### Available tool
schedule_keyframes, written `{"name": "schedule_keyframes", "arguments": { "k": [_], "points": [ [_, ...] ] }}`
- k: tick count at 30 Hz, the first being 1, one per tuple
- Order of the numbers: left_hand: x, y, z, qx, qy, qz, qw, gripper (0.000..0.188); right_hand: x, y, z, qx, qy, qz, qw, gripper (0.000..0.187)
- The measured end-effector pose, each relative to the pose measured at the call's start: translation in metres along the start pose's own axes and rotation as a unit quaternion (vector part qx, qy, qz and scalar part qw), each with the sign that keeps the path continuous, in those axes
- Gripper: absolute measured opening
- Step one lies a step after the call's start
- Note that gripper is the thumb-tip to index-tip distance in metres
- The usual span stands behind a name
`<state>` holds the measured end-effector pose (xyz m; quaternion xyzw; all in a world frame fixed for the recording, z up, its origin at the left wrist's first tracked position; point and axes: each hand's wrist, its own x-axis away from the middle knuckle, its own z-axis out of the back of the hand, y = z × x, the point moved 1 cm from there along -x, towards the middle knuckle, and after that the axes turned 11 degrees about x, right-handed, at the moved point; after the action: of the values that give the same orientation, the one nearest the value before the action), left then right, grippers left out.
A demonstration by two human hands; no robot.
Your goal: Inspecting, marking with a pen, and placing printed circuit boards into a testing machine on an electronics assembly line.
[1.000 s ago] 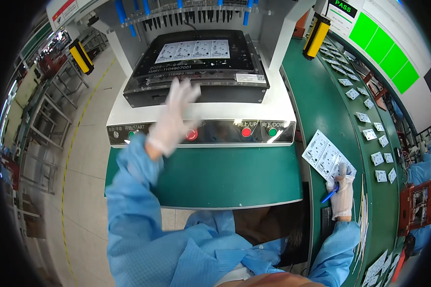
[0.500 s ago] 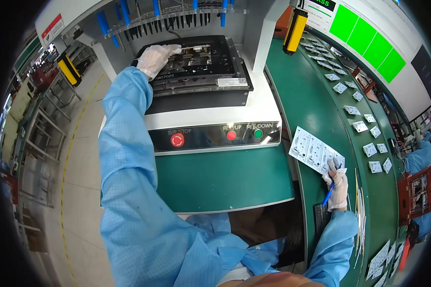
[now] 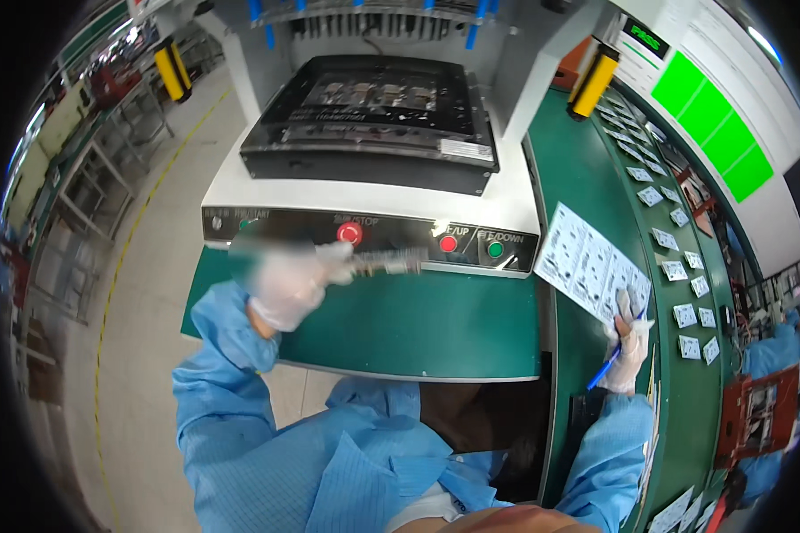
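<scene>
My left hand (image 3: 289,289), white-gloved and smeared by motion, is closed on the end of a narrow circuit board (image 3: 389,262). The board has shiny parts on it, blurred, and hangs over the green bench in front of the machine's button panel (image 3: 382,238). Behind that panel lies the black test fixture (image 3: 364,115), a recess in its top. To the right, my gloved right hand (image 3: 629,351) grips a blue pen (image 3: 604,369). Its fingertips rest on the lower right corner of a white panel of circuit boards (image 3: 587,262).
Blue-tipped rods and black pins (image 3: 373,22) hang over the fixture. Rows of small white boards (image 3: 664,238) lie on the green bench at right, beneath a screen with green blocks (image 3: 716,124). A yellow-and-black post (image 3: 593,82) stands beside the machine. More white boards (image 3: 676,511) lie lower right.
My left hand has left the fixture and come down toward me, carrying the circuit board. My right hand stays on the white panel with the pen. The view has shifted slightly.
</scene>
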<state>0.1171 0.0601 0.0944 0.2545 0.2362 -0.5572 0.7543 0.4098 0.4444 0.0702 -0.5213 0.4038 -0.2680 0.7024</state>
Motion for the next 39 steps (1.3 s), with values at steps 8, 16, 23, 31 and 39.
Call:
{"name": "schedule_keyframes", "arguments": {
  "k": [8, 16, 23, 31, 39],
  "points": [
    [0.059, 0.050, -0.053, 0.131, -0.131, -0.038, 0.982, 0.032, -0.087, -0.050, -0.222, -0.215, -0.217, 0.102, 0.947, 0.016],
    [0.046, -0.109, -0.005, -0.057, 0.022, 0.210, 0.976, 0.033, -0.178, -0.086, -0.389, 0.328, -0.086, 0.579, 0.741, 0.016],
    [0.063, -0.165, -0.021, -0.021, 0.060, 0.225, 0.972, 0.035, -0.210, -0.090, -0.408, 0.380, -0.109, 0.593, 0.701, 0.023],
    [0.061, -0.166, -0.019, 0.017, 0.043, 0.257, 0.965, 0.035, -0.187, -0.115, -0.439, 0.335, -0.226, 0.398, 0.823, 0.031],
    [0.057, -0.165, -0.024, 0.005, 0.042, 0.287, 0.957, 0.037, -0.186, -0.104, -0.462, 0.404, -0.403, 0.345, 0.745, 0.041]
  ]
}}
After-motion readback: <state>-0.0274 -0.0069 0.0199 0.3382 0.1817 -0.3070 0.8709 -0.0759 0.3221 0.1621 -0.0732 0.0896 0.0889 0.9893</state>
